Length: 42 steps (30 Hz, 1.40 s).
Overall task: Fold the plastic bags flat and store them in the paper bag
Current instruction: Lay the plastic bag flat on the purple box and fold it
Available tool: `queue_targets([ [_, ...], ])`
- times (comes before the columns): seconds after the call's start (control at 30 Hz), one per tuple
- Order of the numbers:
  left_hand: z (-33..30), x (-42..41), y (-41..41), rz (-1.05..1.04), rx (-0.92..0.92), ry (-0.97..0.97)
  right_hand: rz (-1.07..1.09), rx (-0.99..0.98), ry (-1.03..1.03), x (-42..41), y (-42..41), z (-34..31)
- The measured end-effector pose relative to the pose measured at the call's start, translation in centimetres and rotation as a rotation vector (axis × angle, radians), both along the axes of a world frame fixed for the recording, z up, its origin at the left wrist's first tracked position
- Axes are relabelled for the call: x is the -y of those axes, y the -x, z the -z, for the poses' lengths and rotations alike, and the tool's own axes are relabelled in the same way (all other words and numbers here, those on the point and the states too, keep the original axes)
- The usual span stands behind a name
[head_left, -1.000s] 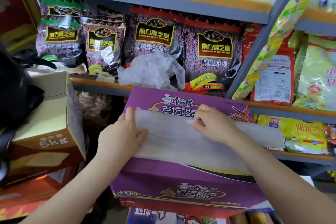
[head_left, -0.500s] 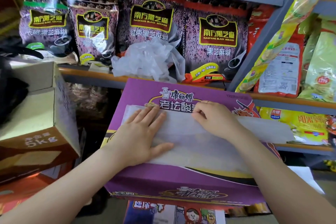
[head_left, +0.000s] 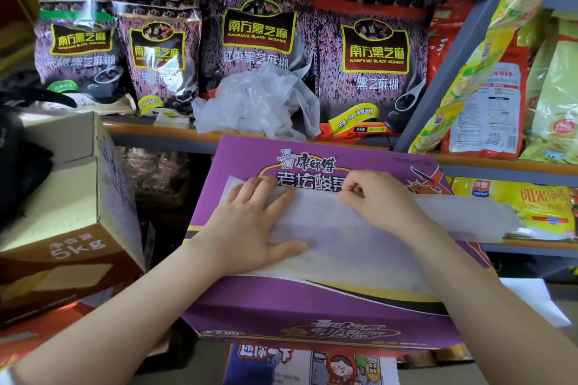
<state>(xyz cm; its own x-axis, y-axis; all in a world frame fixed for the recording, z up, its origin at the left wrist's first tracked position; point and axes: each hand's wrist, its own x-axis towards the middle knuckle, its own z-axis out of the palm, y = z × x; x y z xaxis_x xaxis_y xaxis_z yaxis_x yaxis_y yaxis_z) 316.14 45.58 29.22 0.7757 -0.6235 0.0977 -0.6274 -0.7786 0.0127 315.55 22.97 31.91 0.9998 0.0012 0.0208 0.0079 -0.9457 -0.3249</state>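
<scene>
Translucent plastic bag (head_left: 359, 237) on purple box (head_left: 312, 306): left hand (head_left: 250, 228) presses flat, right hand (head_left: 378, 200) pinches its edge

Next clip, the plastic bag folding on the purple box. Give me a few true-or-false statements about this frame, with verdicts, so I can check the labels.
1. The left hand lies flat on the plastic bag. True.
2. The plastic bag is spread on the purple box. True.
3. The right hand hangs clear of the bag. False: its curled fingers pinch the bag's top edge.
4. The crumpled bags lie on the floor. False: they sit on the shelf, in front of the sesame packets.
5. A paper bag stands open on the box. False: none is in view.
</scene>
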Motion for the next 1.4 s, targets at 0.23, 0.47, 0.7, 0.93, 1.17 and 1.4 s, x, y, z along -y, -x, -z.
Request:
queue_targets([
  [0.23, -0.3, 0.0, 0.0, -0.004, -0.102, -0.002, 0.177, 0.032, 0.26, -1.6, 0.6, -0.8],
  [0.47, -0.4, 0.2, 0.1, -0.024, -0.147, -0.007, -0.173, 0.023, 0.156, -7.8, 2.9, 2.6],
  [0.7, -0.8, 0.2, 0.1, -0.031, -0.198, -0.096, 0.0, -0.09, 0.219, -2.2, 4.3, 3.2],
  [0.93, -1.8, 0.5, 0.6, -0.037, -0.209, -0.184, 0.257, -0.158, 0.268, 4.1, 7.7, 2.3],
  [1.17, -2.5, 7.3, 3.1, 0.084, -0.127, -0.011, 0.262, -0.115, 0.219, 4.6, 7.2, 3.1],
  [1.4, 0.1, 12.0, 4.5, 0.08, -0.162, -0.001, 0.205, -0.079, 0.166, 5.2, 7.5, 3.4],
])
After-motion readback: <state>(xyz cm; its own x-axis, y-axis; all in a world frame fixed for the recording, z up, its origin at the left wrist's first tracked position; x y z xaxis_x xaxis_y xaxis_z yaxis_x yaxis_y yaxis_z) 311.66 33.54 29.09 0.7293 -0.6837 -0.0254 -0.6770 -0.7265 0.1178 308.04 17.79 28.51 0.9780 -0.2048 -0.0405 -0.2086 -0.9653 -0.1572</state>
